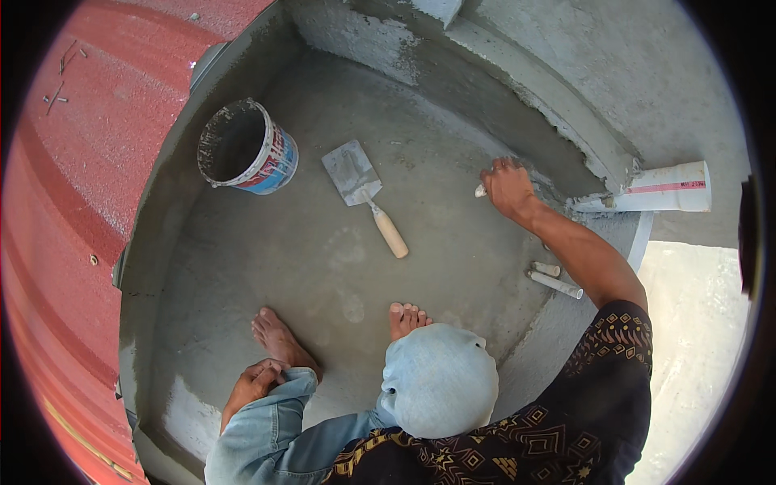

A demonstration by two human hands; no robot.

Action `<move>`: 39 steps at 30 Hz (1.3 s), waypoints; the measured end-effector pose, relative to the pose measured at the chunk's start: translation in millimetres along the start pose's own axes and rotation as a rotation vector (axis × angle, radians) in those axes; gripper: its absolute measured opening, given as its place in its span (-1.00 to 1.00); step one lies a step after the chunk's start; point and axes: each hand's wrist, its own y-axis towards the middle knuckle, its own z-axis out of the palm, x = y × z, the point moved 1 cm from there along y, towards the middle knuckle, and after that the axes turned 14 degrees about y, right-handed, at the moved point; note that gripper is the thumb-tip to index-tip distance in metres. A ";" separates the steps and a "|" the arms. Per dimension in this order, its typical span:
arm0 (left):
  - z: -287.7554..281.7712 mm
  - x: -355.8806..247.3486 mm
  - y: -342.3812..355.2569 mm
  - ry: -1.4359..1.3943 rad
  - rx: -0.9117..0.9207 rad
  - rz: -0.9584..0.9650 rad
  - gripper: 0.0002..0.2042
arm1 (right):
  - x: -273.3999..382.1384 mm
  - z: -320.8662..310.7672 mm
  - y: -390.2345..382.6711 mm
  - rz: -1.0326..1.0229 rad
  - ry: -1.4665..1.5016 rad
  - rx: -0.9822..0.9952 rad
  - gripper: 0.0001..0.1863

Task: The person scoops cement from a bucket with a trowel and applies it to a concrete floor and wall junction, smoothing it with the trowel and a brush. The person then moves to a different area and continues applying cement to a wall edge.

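My right hand (509,187) is closed at the base of the curved cement wall (558,149), on the right. A pale, rounded end of something sticks out of the fist on its left side; the rest is hidden. My left hand (254,383) lies against the leg of my light-blue jeans (267,420), fingers curled, with nothing visible in them. Between my feet and the far wall, a square-bladed trowel (352,173) with a wooden handle lies flat on the damp cement floor (323,242). It is apart from both hands.
A cement-smeared bucket (276,162) stands at the left. A white pipe (667,188) juts through the wall at right. Two short pale tubes (556,284) lie below my right forearm. Beyond the low left rim (158,178) is a red metal roof (81,162).
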 end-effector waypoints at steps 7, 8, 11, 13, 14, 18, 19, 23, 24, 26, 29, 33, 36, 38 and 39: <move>-46.0 -80.2 106.9 0.107 -0.455 0.493 -0.57 | 76.1 -10.0 34.0 -0.129 0.092 -0.248 -0.68; -63.9 -100.6 125.1 -0.054 -0.462 0.430 -0.49 | 80.3 -6.2 40.8 -0.134 0.074 -0.193 -0.66; -128.7 -172.5 184.1 -0.227 -0.629 0.498 -0.35 | 84.4 -2.6 44.8 -0.162 -0.035 -0.131 -0.58; -177.2 -220.3 211.7 -0.339 -0.658 0.489 -0.35 | 103.7 4.8 31.5 -0.264 -0.134 -0.201 -0.48; -192.2 -230.2 219.6 -0.364 -0.686 0.488 -0.37 | 121.6 0.6 34.1 -0.266 0.068 -0.071 -0.43; -193.2 -248.4 270.9 -0.313 -0.818 0.648 -0.46 | 198.6 -14.9 35.2 -0.014 0.539 0.290 -0.22; -180.8 -247.7 282.1 -0.268 -0.855 0.716 -0.48 | 207.1 -6.7 37.4 0.093 0.584 0.328 -0.18; -133.9 -263.7 285.6 -0.233 -0.765 0.972 -0.54 | 205.5 37.3 37.7 0.203 0.799 0.194 -0.18; -136.8 -266.1 283.8 -0.213 -0.703 1.006 -0.47 | 202.7 33.3 37.2 0.217 0.975 0.160 -0.20; -141.1 -274.2 280.4 -0.177 -0.571 1.074 -0.32 | 206.0 14.2 18.4 0.344 1.340 0.163 -0.28; -144.4 -293.6 263.5 -0.144 -0.504 1.123 -0.36 | 207.5 -70.0 -12.6 0.597 1.611 0.168 -0.44; -129.0 -320.4 245.7 -0.045 -0.378 1.227 -0.35 | 193.9 -136.3 -55.3 0.391 1.269 -0.167 -0.44; -125.4 -334.2 239.5 -0.008 -0.276 1.219 -0.33 | 206.2 -158.8 -70.2 0.176 1.359 -0.223 -0.34; -136.4 -337.1 241.2 -0.060 -0.197 1.066 -0.36 | 236.7 -189.3 -52.6 0.156 1.572 -0.060 -0.33; -140.2 -340.1 246.0 -0.093 -0.154 1.025 -0.40 | 243.6 -184.1 -39.1 0.119 1.540 -0.088 -0.38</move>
